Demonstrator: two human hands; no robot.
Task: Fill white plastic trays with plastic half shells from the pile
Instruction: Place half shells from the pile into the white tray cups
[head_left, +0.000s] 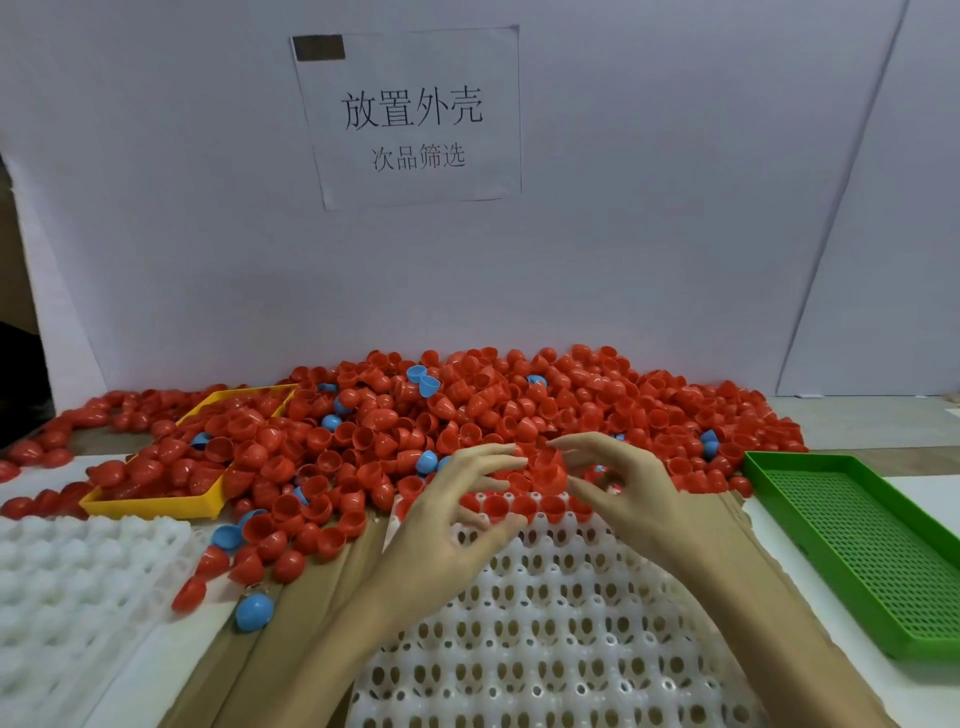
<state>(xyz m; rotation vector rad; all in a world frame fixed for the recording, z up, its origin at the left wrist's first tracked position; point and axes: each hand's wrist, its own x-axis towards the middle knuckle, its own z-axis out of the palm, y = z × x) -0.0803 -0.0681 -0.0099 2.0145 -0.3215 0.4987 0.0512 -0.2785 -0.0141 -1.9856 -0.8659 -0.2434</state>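
A big pile of red half shells (467, 410), with a few blue ones mixed in, lies against the back wall. In front of it sits a white plastic tray (550, 634) with rows of holes. Its far row holds several red shells (524, 506), open side up. My left hand (452, 525) reaches over the tray's far edge with fingers spread and fairly straight, the tips touching shells at the pile's near edge. My right hand (623, 483) is beside it, index finger and thumb curved around a red half shell (545, 467) above that far row.
A second white tray (78, 577) lies at the left. A yellow tray (150, 506) heaped with red shells stands behind it. A green perforated tray (857, 551) sits at the right. Loose red and blue shells (254, 610) lie between the white trays. A paper sign (415, 119) hangs on the wall.
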